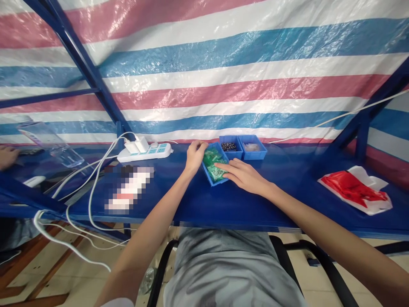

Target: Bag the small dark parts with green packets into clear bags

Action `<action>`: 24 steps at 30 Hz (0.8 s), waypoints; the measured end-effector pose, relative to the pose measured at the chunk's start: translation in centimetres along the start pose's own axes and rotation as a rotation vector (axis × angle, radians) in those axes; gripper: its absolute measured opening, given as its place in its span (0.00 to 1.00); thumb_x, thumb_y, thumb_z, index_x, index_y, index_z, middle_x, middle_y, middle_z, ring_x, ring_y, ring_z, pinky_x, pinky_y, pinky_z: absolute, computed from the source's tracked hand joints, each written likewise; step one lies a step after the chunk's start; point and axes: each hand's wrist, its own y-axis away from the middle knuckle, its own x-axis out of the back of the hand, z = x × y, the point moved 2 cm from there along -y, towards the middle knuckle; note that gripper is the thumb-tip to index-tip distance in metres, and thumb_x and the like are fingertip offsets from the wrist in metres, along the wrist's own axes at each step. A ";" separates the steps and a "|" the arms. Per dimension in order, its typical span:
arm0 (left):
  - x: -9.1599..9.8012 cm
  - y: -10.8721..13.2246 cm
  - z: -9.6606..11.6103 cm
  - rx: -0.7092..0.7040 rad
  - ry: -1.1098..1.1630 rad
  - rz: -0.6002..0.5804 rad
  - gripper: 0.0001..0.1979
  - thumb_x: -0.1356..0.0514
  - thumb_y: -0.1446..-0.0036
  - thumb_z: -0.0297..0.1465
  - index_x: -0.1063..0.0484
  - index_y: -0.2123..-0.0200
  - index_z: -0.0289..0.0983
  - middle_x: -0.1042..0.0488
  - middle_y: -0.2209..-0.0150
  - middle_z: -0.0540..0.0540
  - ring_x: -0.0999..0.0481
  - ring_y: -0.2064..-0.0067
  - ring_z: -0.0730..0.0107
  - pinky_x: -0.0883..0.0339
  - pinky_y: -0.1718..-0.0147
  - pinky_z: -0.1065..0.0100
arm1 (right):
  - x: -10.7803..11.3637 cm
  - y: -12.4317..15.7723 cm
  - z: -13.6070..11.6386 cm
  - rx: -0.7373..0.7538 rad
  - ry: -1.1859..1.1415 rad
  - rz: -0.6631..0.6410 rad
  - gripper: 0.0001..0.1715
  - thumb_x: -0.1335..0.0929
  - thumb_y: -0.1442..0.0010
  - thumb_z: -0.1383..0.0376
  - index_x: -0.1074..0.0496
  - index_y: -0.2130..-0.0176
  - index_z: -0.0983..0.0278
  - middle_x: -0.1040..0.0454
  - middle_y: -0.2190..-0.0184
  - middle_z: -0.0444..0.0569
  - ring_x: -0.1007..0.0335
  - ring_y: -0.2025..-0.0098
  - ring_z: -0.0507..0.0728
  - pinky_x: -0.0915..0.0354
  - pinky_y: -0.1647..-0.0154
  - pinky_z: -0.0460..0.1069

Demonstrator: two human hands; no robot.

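A small blue plastic bin (214, 184) sits tilted to one side on the blue table, filled with flat green pieces (211, 157) that look like small circuit boards. My left hand (195, 156) is closed on the bin's upper left rim. From the right, my right hand (244, 175) reaches over the bin, its fingers stretched out and resting on the green pieces. Behind it stand two more blue bins: one with small black and silver parts (228, 146), the other with pale, whitish parts (252, 147).
A white power strip (145, 152) with plugged-in chargers and trailing white cables lies to the left. Beyond it are a clear bottle (53, 143) and another person's hand (8, 157). On the right lies a red and white plastic bag (354, 189). A striped tarp (223, 94) hangs behind the table.
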 end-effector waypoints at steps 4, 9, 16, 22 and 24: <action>-0.1 1.0 1.1 -0.140 0.019 0.045 0.12 0.48 0.36 0.37 0.28 0.62 0.37 0.24 0.59 0.46 0.25 0.54 0.64 0.32 0.51 0.66 | 0.0 -0.1 0.4 -0.018 0.052 -0.028 0.29 0.43 0.25 0.58 0.42 0.29 0.56 0.26 0.59 0.52 0.34 0.56 0.61 0.31 0.50 0.56; -0.1 2.3 2.6 -0.351 -0.132 0.079 0.10 0.47 0.36 0.33 0.29 0.55 0.39 0.28 0.52 0.43 0.27 0.48 0.63 0.34 0.44 0.64 | 0.0 0.0 0.9 -0.053 0.070 -0.030 0.31 0.41 0.27 0.58 0.47 0.28 0.60 0.24 0.53 0.55 0.32 0.51 0.64 0.30 0.49 0.59; -0.6 3.2 3.6 -0.554 -0.125 0.098 0.12 0.41 0.41 0.29 0.30 0.53 0.40 0.32 0.51 0.42 0.28 0.47 0.59 0.31 0.44 0.56 | -0.3 0.4 1.3 -0.063 0.071 0.088 0.32 0.37 0.29 0.56 0.47 0.31 0.60 0.31 0.45 0.60 0.26 0.49 0.67 0.25 0.55 0.61; -1.2 4.2 4.3 -0.680 -0.116 0.073 0.13 0.41 0.38 0.30 0.33 0.50 0.40 0.34 0.51 0.41 0.29 0.46 0.58 0.32 0.43 0.53 | -0.5 0.4 1.2 -0.128 0.115 0.154 0.39 0.35 0.31 0.56 0.53 0.28 0.55 0.44 0.38 0.64 0.24 0.53 0.67 0.22 0.65 0.60; -1.3 4.5 4.4 -0.706 -0.129 0.053 0.14 0.41 0.37 0.31 0.34 0.49 0.39 0.35 0.49 0.40 0.30 0.45 0.58 0.32 0.42 0.53 | -0.5 0.4 1.2 -0.137 0.115 0.145 0.40 0.35 0.31 0.57 0.55 0.28 0.54 0.45 0.37 0.63 0.24 0.55 0.66 0.21 0.65 0.61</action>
